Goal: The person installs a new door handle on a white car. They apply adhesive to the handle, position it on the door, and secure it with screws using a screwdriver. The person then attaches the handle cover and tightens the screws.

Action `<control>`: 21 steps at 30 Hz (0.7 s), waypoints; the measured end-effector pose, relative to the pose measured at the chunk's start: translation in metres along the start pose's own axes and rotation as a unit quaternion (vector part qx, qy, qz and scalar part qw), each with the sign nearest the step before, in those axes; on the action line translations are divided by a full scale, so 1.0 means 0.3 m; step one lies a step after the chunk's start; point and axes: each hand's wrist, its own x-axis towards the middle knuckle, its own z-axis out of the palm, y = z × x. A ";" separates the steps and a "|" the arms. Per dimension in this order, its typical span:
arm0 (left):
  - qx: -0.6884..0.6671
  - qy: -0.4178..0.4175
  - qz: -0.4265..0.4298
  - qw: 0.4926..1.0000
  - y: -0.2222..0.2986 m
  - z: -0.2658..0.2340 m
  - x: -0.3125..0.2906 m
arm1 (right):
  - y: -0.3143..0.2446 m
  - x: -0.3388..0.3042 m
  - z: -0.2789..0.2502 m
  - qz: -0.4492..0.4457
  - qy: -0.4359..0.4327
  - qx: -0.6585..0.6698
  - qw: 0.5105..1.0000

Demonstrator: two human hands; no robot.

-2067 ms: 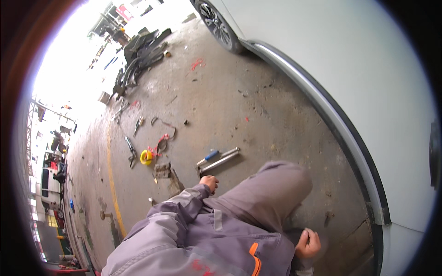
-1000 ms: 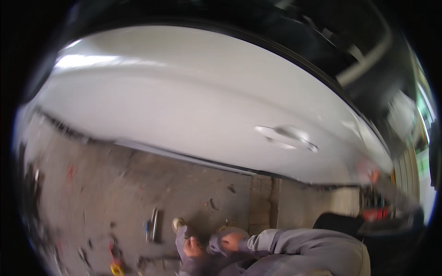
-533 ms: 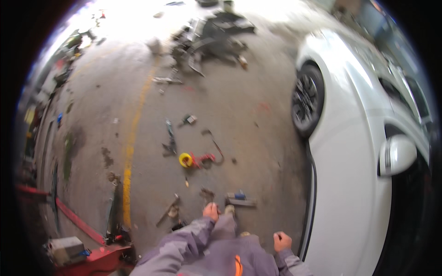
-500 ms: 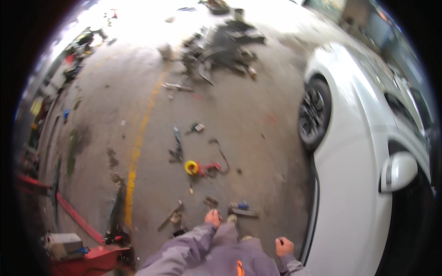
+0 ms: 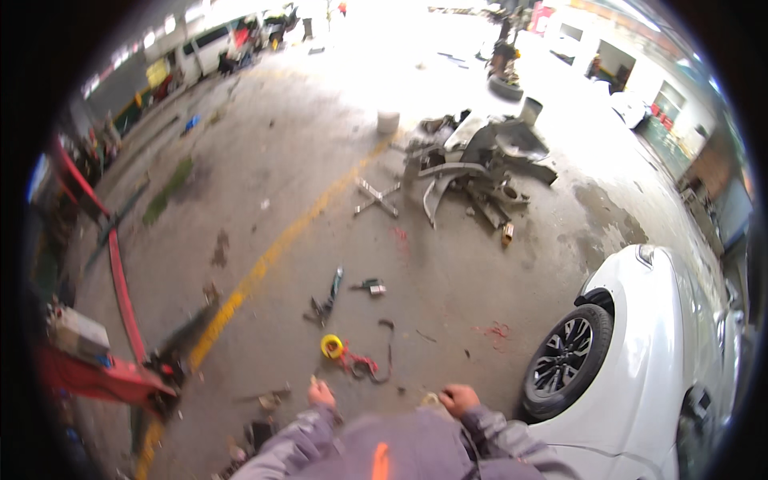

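My left hand is held low in front of my body, fingers curled closed, with no object visible in it. To its right, my right hand is also closed, and nothing sticks out of it. Both hang in the air above the concrete floor. Just beyond my left hand, a yellow ring-shaped roll lies on the floor beside a tangled red strap. A dark curved bar or cord runs next to the strap. Farther off lie a teal-handled tool and a small dark tool with a pale block.
A white car with its front wheel stands at the right. Ahead is a pile of removed car parts, with a metal cross-shaped piece and a white bucket. A red lift arm and yellow floor line are at left.
The view has tilted up, so the floor items, parts pile and car sit lower and more of the workshop shows. My right hand has come forward and both hands remain closed.
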 end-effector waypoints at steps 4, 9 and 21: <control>-0.187 -0.017 -0.042 0.981 0.173 0.122 -0.016 | 0.059 0.349 -0.215 0.006 -0.098 -0.062 0.993; -0.295 0.064 -0.129 0.944 0.368 0.334 0.054 | 0.115 0.672 -0.266 -0.055 -0.252 -0.085 0.962; -0.033 0.070 -0.164 0.983 0.309 1.381 1.017 | 0.278 1.592 -0.544 -0.006 -0.177 -0.097 0.979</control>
